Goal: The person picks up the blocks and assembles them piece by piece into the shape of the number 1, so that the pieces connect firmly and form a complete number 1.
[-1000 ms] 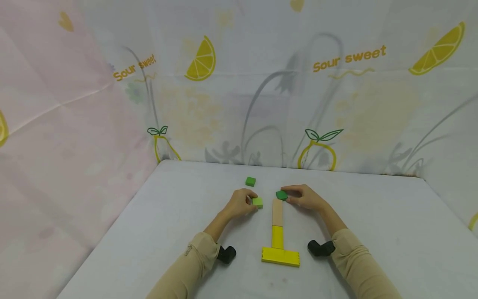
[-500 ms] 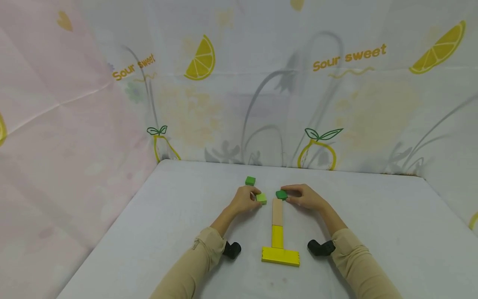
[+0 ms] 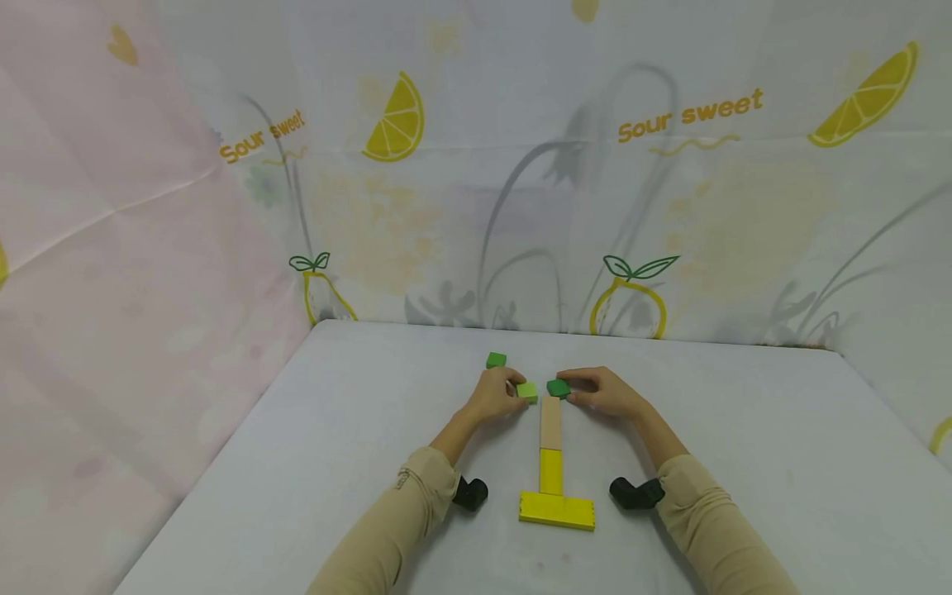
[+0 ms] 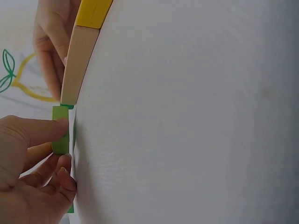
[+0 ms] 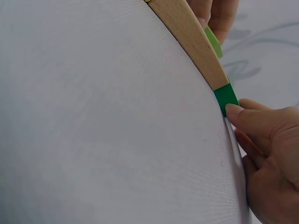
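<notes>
My left hand pinches a light green block between thumb and fingers, just left of the far end of a row of blocks. In the left wrist view the thumb presses on the face of that block. My right hand pinches a dark green block at the head of the row. In the right wrist view this dark green block lies against the end of the plain wooden block. A mid-green block sits behind my left hand, partly hidden by it.
From the plain wooden block, the row runs toward me through a yellow block to a wide yellow piece lying crosswise. Everything stands on a white table, with a printed cloth hanging along its back edge.
My left hand has carried the light green block right and slightly away from me, closer to the dark green block. The right hand has stayed in place, still holding its block.
</notes>
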`<state>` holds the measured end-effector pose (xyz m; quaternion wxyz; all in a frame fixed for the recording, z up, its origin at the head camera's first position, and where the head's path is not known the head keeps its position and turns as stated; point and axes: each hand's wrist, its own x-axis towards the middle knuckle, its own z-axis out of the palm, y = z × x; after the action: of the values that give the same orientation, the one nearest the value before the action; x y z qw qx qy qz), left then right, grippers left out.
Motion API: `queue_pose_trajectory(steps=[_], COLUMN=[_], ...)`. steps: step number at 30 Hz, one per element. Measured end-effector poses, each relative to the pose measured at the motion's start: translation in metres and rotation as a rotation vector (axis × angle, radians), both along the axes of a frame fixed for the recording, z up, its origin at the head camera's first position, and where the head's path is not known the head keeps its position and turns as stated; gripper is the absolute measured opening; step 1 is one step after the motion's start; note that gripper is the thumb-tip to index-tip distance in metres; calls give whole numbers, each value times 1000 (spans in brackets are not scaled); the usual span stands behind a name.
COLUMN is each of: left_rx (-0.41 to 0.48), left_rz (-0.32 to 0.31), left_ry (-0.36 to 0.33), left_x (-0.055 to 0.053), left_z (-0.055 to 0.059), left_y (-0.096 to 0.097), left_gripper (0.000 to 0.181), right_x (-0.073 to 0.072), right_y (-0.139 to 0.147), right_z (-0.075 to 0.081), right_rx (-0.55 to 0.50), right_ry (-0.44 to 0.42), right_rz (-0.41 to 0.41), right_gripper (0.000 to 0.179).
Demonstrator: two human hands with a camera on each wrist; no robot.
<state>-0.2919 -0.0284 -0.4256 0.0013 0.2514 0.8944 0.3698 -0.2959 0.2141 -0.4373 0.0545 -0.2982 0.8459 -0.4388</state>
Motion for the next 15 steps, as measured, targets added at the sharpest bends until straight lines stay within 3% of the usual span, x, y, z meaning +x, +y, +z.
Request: queue_pose_trajectory(steps=[15], left_rx=[-10], left_rz=[31], left_ry=[-29], left_x=[-6], left_z=[0], left_y=[11], left_gripper=[33], right_x=[0], right_y=[0], right_z=[-1], right_rx=[-9], right_ry=[-25], right_rz=[-13], right_gripper=[40])
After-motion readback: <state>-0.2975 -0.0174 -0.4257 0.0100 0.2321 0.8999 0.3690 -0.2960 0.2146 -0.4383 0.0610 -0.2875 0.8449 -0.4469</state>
